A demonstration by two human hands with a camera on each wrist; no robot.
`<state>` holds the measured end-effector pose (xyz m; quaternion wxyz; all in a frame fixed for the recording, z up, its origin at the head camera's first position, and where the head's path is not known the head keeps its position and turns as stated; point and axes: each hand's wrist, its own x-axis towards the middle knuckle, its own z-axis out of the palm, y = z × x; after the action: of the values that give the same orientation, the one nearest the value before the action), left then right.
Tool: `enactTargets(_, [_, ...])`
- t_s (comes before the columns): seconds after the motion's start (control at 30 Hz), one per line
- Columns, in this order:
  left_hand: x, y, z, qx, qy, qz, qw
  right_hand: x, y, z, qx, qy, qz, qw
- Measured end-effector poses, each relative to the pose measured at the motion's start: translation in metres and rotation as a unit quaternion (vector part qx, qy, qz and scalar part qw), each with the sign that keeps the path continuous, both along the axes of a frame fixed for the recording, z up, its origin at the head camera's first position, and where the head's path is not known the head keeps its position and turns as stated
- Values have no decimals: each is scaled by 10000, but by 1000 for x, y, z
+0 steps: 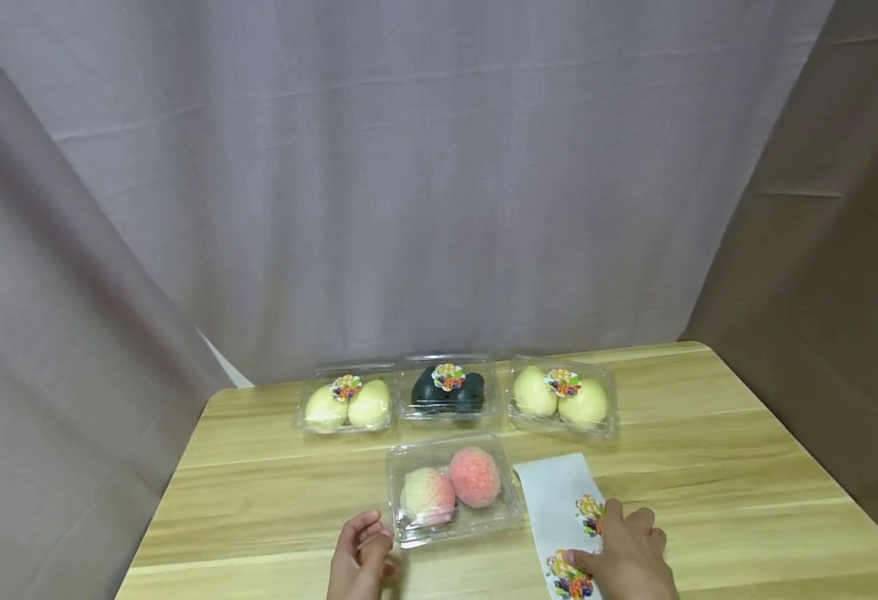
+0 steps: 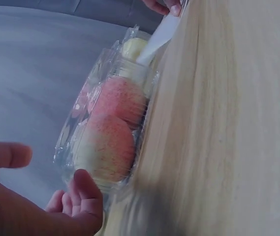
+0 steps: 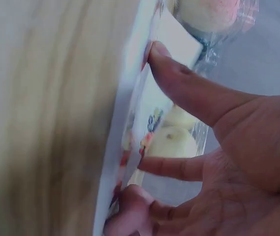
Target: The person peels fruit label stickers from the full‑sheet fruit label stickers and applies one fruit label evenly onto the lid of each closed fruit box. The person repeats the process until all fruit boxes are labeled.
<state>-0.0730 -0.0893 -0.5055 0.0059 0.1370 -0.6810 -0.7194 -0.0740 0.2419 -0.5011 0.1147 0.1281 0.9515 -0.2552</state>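
Observation:
A clear plastic clamshell box (image 1: 457,533) with two peaches (image 1: 475,477) in it sits at the middle front of the table. My left hand (image 1: 364,554) is at its near left corner, fingers loosely bent and thumb apart in the left wrist view, with nothing between them. To the right of the box lies a white sticker sheet (image 1: 555,492) printed with colourful fruit stickers (image 1: 570,575). My right hand (image 1: 630,554) holds this sheet at its right side, the thumb on the lower sticker and the fingers bent at the edge. In the right wrist view, the thumb (image 3: 179,81) meets the sheet's surface.
Behind stand three more clear boxes in a row, each with a fruit sticker on its lid: pale yellow-green pears (image 1: 370,404) on the left, dark fruit (image 1: 427,392) in the middle, pale round fruit (image 1: 583,404) on the right. Grey curtains (image 1: 439,208) enclose the wooden table (image 1: 259,500).

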Motion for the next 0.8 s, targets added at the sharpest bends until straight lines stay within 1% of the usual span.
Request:
enactTargets(0.1, [4,3,0,-170,8,-90,9998,0,4,0,-116,-82,-88,9999])
enactTargets(0.2, [8,7,-2,-246,50,-51,9997,-2,7,0,94,-102,20,9999])
enactTargets(0.3, [12,10,-4,-332,78,80,9994,-6,8,-2,283,-117,99,9995])
enactTargets(0.4, [15,14,-5,-446,48,219,9988,-8,10,-4,219,-112,70,9997])
enactTargets(0.47, [18,19,-6,-494,174,451,9976,-10,12,-5,200,-119,64,9997])
enactTargets(0.57, [24,28,-7,-584,616,866,9926,-11,17,-7,133,-142,107,9998])
enactTargets(0.63, [27,34,-8,-690,1095,1008,9865,-11,20,-7,78,-155,113,9998])
enactTargets(0.7, [30,38,-8,-800,1532,972,9801,-9,23,-6,-90,-117,45,9999])
enactTargets(0.8, [31,39,-6,-892,2066,672,9720,-6,25,-2,-590,34,-223,9980])
